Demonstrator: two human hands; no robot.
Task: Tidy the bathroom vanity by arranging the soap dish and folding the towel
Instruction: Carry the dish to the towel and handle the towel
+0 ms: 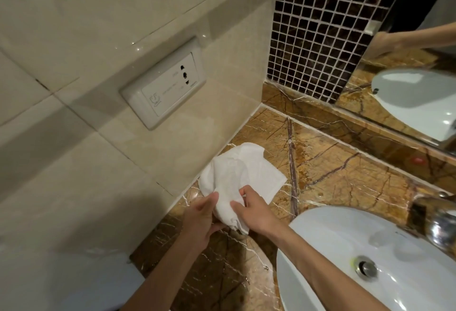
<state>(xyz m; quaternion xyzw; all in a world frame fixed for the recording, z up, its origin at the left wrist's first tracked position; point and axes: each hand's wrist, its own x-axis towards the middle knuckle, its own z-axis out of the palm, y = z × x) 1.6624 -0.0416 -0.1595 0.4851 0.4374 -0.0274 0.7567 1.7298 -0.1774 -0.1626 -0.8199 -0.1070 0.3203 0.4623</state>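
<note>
Towel: a white towel (237, 175) lay crumpled on the brown marble counter (333, 170), against the foot of the beige tiled wall (98, 27), left of the basin.
Left hand: the left hand (199, 219) was at the towel's near left edge, its grip closed on the cloth (thumb on top).
Right hand: the right hand (254, 209) pinched a bunched fold of the same towel, just beside the left hand.
Basin: a white basin (345, 249) sat at lower right, with a chrome tap (436, 222) over it.
Wall fitting: a white socket panel (164, 83) was set in the wall above the towel.
Mirror: a mirror (407, 76) stood behind the counter.
</note>
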